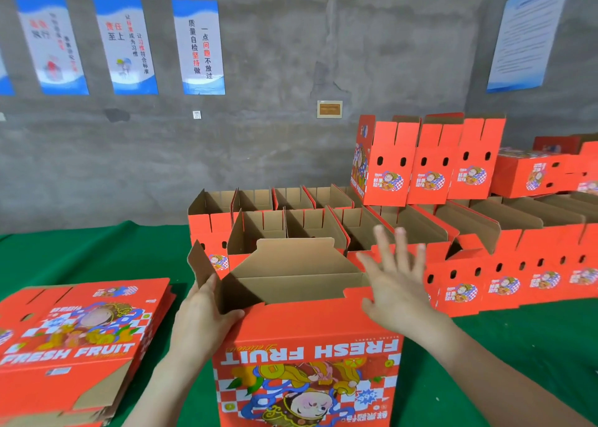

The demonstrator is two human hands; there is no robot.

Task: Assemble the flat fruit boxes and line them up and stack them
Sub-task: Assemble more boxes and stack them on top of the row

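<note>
The left hand [201, 318] clamped its grip on the left corner of the open box [307, 333] on the bench [97, 252]; the right hand [398, 286] held its grip wide apart at the right rim.

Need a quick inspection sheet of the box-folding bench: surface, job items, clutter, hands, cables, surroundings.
Surface: green cloth covers the bench.
Job's things: open box in front, top flaps up; flat stack at left; assembled rows behind; three upper boxes standing on the rows at right.
Clutter: nothing seen.
Hands: left hand grips the open box's left corner; right hand has its fingers spread at the box's right rim, contact unclear.
Cables: nothing seen.
Surroundings: concrete wall with posters and a small plaque.
</note>
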